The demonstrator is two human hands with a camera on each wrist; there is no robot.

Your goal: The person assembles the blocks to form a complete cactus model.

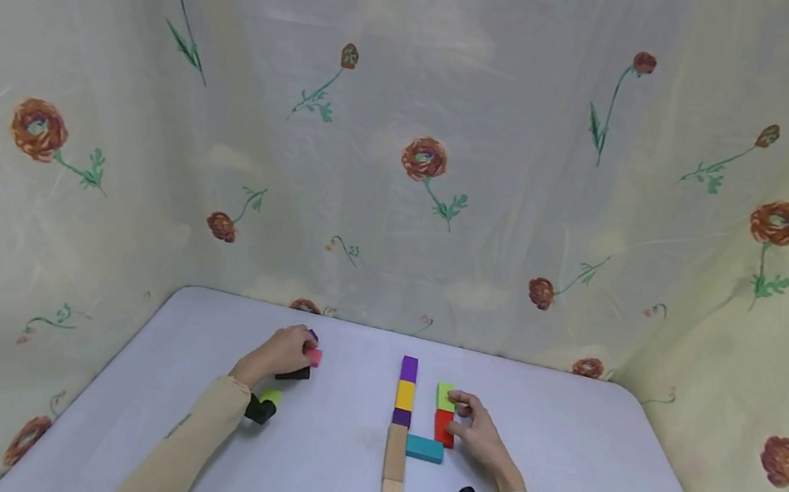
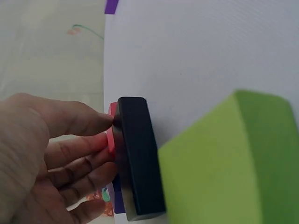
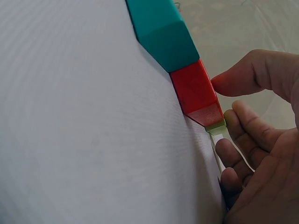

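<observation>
At the table's far left, my left hand [image 1: 288, 350] pinches a pink block [image 1: 316, 358] with thumb and fingertips. Right beside it lie a black block [image 2: 140, 158] and a purple block [image 2: 118, 198], the latter partly hidden by the fingers. My right hand [image 1: 481, 436] is right of centre, fingers loosely bent. Its thumb is at the side of a red block [image 3: 195, 91], and its index finger at a lime green block [image 1: 445, 397] touching the red one's far end. A teal block [image 1: 425, 449] lies crosswise near the red block's near end.
A straight row runs away from me down the middle: wooden blocks [image 1: 396, 452], a small purple block [image 1: 401, 418], a yellow block [image 1: 405, 395] and a purple block [image 1: 409, 368]. Another lime green block [image 2: 219, 163] lies near my left wrist. A floral curtain [image 1: 372, 192] hangs behind the white table [image 1: 331, 481].
</observation>
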